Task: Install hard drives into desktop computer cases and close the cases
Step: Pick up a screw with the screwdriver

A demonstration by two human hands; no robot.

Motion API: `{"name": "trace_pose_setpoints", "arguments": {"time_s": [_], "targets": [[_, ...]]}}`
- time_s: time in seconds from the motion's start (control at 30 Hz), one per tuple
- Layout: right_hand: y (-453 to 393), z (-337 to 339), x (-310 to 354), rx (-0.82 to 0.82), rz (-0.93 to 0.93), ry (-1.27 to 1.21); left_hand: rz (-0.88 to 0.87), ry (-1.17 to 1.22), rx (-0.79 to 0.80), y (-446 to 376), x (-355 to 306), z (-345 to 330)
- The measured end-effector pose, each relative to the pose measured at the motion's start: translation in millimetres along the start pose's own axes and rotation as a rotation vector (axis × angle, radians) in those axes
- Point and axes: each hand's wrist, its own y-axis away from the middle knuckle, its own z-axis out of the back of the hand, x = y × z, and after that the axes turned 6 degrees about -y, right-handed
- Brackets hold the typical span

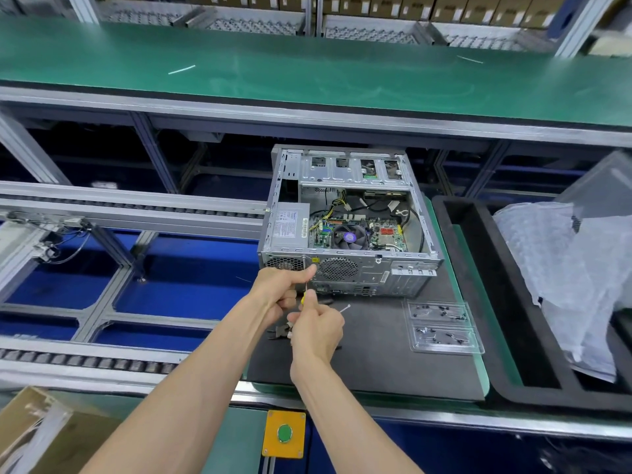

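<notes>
at the back of the open case (345, 213) our right hand (316, 328) grips the screwdriver (304, 295), left hand (282, 289) pinching its shaft, so next we probably line up a screw.

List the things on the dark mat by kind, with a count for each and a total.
Open computer case: 1
Clear screw tray: 1
Cutting pliers: 1
White cable tie: 1
Screwdriver, held in the right hand, left hand at the shaft: 1
Total: 5

Dark mat (376, 357), open computer case (345, 220), clear screw tray (441, 326), perhaps pliers (278, 331)
</notes>
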Motion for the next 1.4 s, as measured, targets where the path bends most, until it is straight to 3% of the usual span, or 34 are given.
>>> {"name": "trace_pose_setpoints", "arguments": {"time_s": [0.23, 0.37, 0.5, 0.7, 0.87, 1.03, 1.23, 1.4], "targets": [[-2.8, 0.1, -2.8, 0.006, -0.038, -0.025, -0.036, -0.098, 0.059, 6.2, -4.0, 0.6], [-0.7, -1.2, -0.5, -0.013, -0.040, -0.036, 0.038, 0.019, 0.109, 3.7, -4.9, 1.9], [-3.3, -2.4, 2.2, 0.018, -0.116, -0.074, 0.037, 0.000, 0.055, 5.9, -5.8, -1.2], [-1.0, -0.2, 0.4, 0.004, -0.031, -0.026, 0.048, 0.011, 0.012, 5.5, -5.2, -1.2], [-2.9, -0.3, 4.5, 0.047, -0.128, -0.058, 0.043, 0.032, -0.013, 5.1, -4.2, -1.3], [-1.9, 1.3, 2.2, -0.003, -0.026, -0.030, 0.007, -0.004, -0.041, 6.7, -4.4, -4.3], [-2.2, 0.5, 9.4, 0.012, -0.188, -0.118, 0.065, -0.015, 0.054, 6.7, -5.0, -4.2], [-2.5, 3.3, 2.3, -0.009, -0.030, -0.008, 0.020, -0.123, -0.036, 12.1, -9.0, -3.8]]}}
